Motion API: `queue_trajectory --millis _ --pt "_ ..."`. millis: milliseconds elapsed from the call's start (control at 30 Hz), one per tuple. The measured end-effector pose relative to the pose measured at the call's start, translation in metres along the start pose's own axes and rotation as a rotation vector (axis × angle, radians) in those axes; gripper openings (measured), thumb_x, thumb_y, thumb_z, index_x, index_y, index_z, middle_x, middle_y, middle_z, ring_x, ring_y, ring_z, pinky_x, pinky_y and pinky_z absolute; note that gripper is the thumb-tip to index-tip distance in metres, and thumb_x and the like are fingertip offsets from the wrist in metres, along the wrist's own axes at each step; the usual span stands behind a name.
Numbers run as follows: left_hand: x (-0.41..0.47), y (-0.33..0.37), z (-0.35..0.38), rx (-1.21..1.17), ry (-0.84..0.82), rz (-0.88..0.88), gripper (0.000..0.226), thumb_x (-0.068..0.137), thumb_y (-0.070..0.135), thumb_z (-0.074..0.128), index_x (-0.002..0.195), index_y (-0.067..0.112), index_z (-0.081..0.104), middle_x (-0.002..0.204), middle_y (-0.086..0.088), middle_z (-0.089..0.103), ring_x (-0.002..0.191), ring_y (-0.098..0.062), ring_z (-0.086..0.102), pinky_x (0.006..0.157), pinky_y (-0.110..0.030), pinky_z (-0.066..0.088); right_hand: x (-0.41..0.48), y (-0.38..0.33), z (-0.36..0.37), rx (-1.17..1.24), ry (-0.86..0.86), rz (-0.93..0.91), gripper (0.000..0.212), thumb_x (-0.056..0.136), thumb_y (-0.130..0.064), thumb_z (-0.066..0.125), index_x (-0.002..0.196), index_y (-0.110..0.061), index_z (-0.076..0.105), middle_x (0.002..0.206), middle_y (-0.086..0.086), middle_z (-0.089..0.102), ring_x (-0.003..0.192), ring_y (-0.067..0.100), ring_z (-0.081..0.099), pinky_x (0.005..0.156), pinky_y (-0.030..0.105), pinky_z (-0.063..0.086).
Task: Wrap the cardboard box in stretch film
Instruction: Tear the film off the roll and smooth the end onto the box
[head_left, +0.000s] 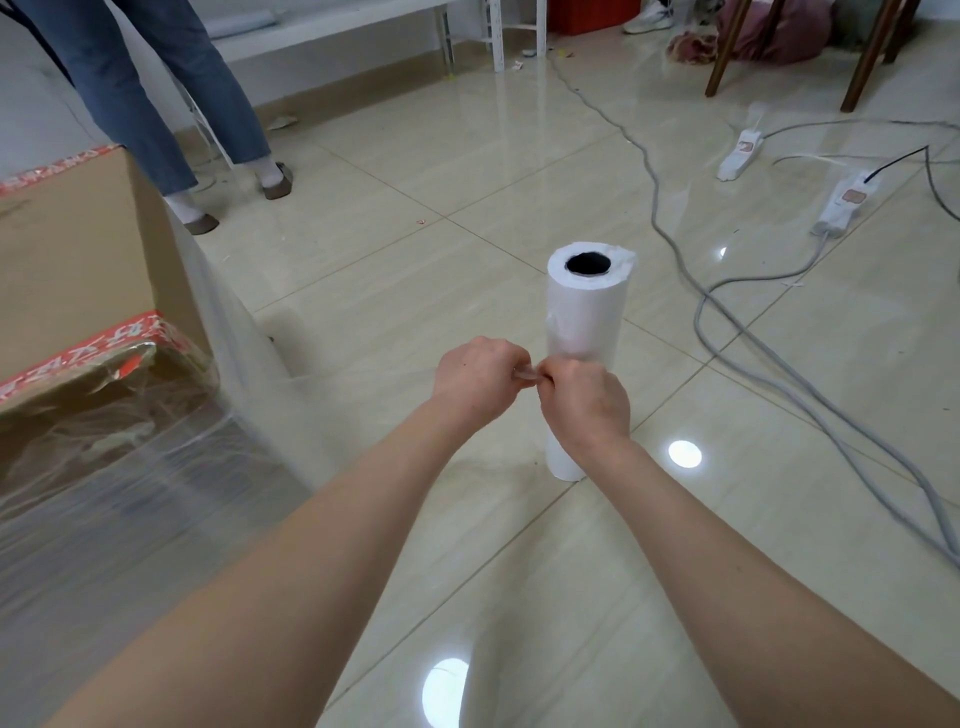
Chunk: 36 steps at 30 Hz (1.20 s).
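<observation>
A white roll of stretch film (586, 306) stands upright on the tiled floor, its dark core facing up. In front of it my left hand (475, 379) and my right hand (587, 402) meet, both pinching a bunched strip of clear film (525, 375) between their fingertips. A sheet of film (244, 358) stretches from there leftward to the cardboard box (78, 260) at the left, which has red printed tape. The box's lower part (104, 467) is covered in clear film.
A person in jeans and slippers (208, 130) stands behind the box. Grey cables (753, 332) and two white power strips (844, 205) lie on the floor to the right. Wooden chair legs (727, 52) and a white shelf frame stand at the back.
</observation>
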<state>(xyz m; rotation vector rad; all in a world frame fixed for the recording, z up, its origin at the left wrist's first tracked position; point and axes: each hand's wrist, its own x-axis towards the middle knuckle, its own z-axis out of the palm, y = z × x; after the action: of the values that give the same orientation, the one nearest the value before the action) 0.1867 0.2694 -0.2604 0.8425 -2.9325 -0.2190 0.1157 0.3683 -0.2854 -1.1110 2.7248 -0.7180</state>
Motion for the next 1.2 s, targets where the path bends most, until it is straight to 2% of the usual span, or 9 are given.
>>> queue_trajectory --millis 100,233,400,567,733,833,1033,1100,1200 --pt "-0.002 -0.002 -0.002 -0.061 -0.016 0.050 0.023 0.095 0.030 0.049 0.081 0.018 0.062 0.082 -0.001 0.068 0.086 -0.023 0.059 0.061 -0.031 0.042 0.001 0.001 -0.002 0.022 0.019 0.017 0.026 0.096 -0.024 0.044 0.090 -0.019 0.068 0.087 0.009 0.066 0.070 0.027 0.047 0.060 0.029 0.035" --pt "-0.001 -0.013 -0.004 -0.278 -0.145 0.085 0.026 0.090 0.017 0.056 0.066 0.024 0.052 0.069 0.002 0.063 0.079 -0.022 0.063 0.071 -0.039 0.051 0.001 -0.001 -0.002 0.021 0.014 0.034 0.027 0.096 -0.028 0.044 0.091 -0.020 0.070 0.090 0.008 0.067 0.075 0.028 0.053 0.062 0.029 0.037" --pt "-0.006 -0.016 -0.011 -0.484 -0.345 0.099 0.026 0.089 0.010 0.060 0.071 0.029 0.063 0.064 0.017 0.062 0.066 -0.004 0.059 0.072 -0.021 0.047 0.000 -0.001 0.001 0.049 -0.018 0.053 0.020 0.091 -0.024 0.049 0.090 -0.023 0.070 0.093 0.006 0.067 0.076 0.025 0.051 0.063 0.028 0.038" --pt "-0.007 -0.030 -0.005 -0.430 -0.155 -0.037 0.013 0.090 0.017 0.057 0.078 0.017 0.062 0.069 0.003 0.065 0.066 -0.009 0.055 0.061 -0.023 0.042 -0.010 0.005 0.011 -0.002 -0.041 0.020 0.030 0.094 -0.018 0.043 0.119 -0.030 0.056 0.099 0.008 0.066 0.081 0.031 0.057 0.065 0.029 0.039" --pt "-0.005 -0.030 0.000 -0.439 -0.083 -0.093 0.013 0.090 0.018 0.054 0.082 0.016 0.064 0.069 0.007 0.067 0.068 -0.009 0.058 0.060 -0.026 0.045 -0.013 0.009 0.021 0.010 -0.020 -0.018 0.018 0.094 -0.031 0.048 0.111 -0.028 0.049 0.093 0.001 0.070 0.079 0.030 0.061 0.064 0.030 0.043" --pt "0.000 -0.032 0.000 -0.487 -0.027 -0.134 0.015 0.092 0.021 0.056 0.085 0.014 0.067 0.068 0.007 0.069 0.057 0.000 0.052 0.056 -0.024 0.044 -0.009 0.007 0.022 0.011 -0.010 -0.027 0.017 0.096 -0.036 0.046 0.108 -0.027 0.054 0.094 0.001 0.070 0.083 0.030 0.063 0.065 0.030 0.044" --pt "0.013 -0.057 -0.008 -0.648 0.080 -0.405 0.017 0.091 0.012 0.054 0.082 0.011 0.067 0.059 0.007 0.067 0.034 0.000 0.046 0.041 -0.009 0.038 -0.006 0.008 0.025 0.085 0.008 -0.016 0.020 0.097 -0.037 0.046 0.105 -0.026 0.060 0.094 0.002 0.071 0.084 0.030 0.064 0.064 0.031 0.042" --pt "0.017 -0.062 -0.017 -0.576 0.049 -0.426 0.012 0.091 0.013 0.055 0.090 0.009 0.067 0.077 -0.003 0.072 0.045 -0.002 0.056 0.049 -0.012 0.044 -0.004 0.010 0.022 0.105 -0.002 -0.016 0.021 0.097 -0.038 0.046 0.105 -0.027 0.062 0.097 0.001 0.071 0.086 0.029 0.064 0.065 0.030 0.041" --pt "0.017 -0.065 -0.029 -0.254 0.125 -0.364 0.031 0.086 0.016 0.062 0.117 0.012 0.062 0.111 -0.009 0.065 0.101 -0.024 0.061 0.087 -0.030 0.045 -0.002 0.013 0.016 0.112 -0.024 0.002 0.021 0.097 -0.038 0.046 0.104 -0.028 0.064 0.098 0.001 0.071 0.087 0.028 0.063 0.065 0.029 0.039"
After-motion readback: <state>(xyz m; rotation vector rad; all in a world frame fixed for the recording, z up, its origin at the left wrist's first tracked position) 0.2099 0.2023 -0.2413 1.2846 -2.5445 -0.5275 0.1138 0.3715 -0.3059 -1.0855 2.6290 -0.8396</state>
